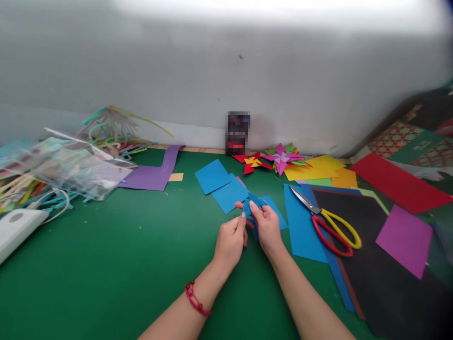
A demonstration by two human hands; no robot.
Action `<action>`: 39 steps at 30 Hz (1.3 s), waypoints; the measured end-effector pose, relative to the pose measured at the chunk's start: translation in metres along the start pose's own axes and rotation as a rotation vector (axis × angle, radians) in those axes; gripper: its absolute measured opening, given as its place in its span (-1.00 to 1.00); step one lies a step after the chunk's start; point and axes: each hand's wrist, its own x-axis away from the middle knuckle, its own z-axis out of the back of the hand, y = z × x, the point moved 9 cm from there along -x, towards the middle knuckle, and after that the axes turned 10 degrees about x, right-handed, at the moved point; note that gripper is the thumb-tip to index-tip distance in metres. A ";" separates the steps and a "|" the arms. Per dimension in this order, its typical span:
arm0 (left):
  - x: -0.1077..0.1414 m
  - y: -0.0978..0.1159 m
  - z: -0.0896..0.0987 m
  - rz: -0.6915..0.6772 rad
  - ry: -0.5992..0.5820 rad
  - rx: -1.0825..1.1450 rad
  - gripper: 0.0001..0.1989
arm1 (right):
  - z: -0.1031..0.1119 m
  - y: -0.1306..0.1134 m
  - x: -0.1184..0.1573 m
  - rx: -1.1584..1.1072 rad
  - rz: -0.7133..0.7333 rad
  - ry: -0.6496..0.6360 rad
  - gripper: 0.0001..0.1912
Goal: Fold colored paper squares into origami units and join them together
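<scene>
Together, left hand (229,237) and right hand (269,230) pinch folded blue paper (247,206) at frame center — green tabletop (123,264) stretching lower left, scissors (316,210) center right — the dark upright object (238,132) behind too blurred to read.

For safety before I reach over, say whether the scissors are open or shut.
They look shut: the blades of the scissors lie together, narrowing to a single tip.

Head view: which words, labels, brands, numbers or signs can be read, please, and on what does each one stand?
No text is readable.
Purple paper: a faint line of marks, too small to read.
Dark upright object: blurred into blocks, nothing legible.
Patterned item at right: faint marks, too blurred to read.
</scene>
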 end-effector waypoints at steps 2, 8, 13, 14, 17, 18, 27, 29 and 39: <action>-0.001 0.003 -0.002 -0.009 -0.045 -0.014 -0.53 | 0.001 0.002 0.000 -0.008 -0.014 0.001 -0.84; -0.005 0.007 -0.003 -0.007 -0.069 0.002 -0.69 | -0.002 0.009 0.002 -0.007 -0.088 -0.046 -0.77; -0.004 0.002 -0.007 0.016 -0.108 -0.033 -0.63 | -0.005 0.006 0.003 -0.014 -0.094 -0.056 -0.78; -0.004 0.002 -0.007 0.012 -0.111 -0.043 -0.62 | -0.005 0.006 0.003 -0.016 -0.096 -0.059 -0.78; -0.003 0.002 -0.008 -0.007 -0.115 -0.059 -0.59 | -0.007 0.002 0.003 -0.053 -0.077 -0.061 -0.80; -0.003 0.002 -0.008 -0.013 -0.117 -0.059 -0.58 | -0.007 0.001 0.003 -0.073 -0.066 -0.061 -0.81; -0.001 0.009 -0.011 -0.030 -0.145 0.020 -0.54 | -0.009 0.002 0.004 -0.095 -0.075 -0.091 -0.86; -0.001 0.009 -0.012 -0.019 -0.155 0.045 -0.53 | -0.009 0.002 0.004 -0.074 -0.094 -0.082 -0.83; 0.001 0.010 -0.016 0.019 -0.157 0.170 -0.54 | -0.013 0.004 0.006 -0.101 -0.128 -0.104 -0.82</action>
